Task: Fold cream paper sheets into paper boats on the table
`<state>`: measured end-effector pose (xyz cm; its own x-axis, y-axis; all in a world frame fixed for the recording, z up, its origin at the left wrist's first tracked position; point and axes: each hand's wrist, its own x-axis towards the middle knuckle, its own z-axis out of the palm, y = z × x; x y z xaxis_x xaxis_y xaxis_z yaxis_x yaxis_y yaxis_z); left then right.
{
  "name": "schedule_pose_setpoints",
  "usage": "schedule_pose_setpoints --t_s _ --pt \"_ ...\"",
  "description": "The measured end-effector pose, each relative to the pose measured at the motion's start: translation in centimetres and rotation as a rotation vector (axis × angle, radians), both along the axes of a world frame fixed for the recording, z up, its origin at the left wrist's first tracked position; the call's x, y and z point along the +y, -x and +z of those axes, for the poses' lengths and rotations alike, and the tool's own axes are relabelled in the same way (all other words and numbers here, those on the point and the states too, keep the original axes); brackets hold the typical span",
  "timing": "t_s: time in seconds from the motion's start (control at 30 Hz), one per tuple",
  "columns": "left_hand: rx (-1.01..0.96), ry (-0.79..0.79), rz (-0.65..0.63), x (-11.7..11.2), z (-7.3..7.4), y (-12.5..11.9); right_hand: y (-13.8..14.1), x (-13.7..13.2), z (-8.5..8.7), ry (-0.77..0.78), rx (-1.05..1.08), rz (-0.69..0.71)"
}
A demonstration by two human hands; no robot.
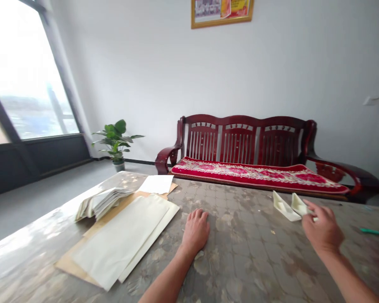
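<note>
My left hand (196,229) lies palm down on the patterned tabletop (233,240), fingers stretched forward, holding nothing. To its left are large cream paper sheets (123,240) on brown paper (77,265). At the right, two small folded paper boats stand side by side on the table. The left boat (284,208) is free of any hand. Around the near end of the right boat (298,205), my right hand (324,227) has its index finger and thumb closed, hiding part of it.
A thick stack of folded papers (104,202) rests on the table's left side, near a white sheet (156,184). A green stick-like object (375,232) lies at the far right. Beyond the table stand a dark red wooden bench (236,141) and a potted plant (116,141).
</note>
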<state>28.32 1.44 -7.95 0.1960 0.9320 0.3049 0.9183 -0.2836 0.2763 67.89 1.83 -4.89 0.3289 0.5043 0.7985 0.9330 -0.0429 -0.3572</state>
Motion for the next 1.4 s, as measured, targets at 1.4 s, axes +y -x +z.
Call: schedule_pose_setpoints --t_s 1.4 --pt "0.272 0.117 0.005 -4.4 5.8 3.9 17.0 0.3 -5.9 0.43 0.582 0.768"
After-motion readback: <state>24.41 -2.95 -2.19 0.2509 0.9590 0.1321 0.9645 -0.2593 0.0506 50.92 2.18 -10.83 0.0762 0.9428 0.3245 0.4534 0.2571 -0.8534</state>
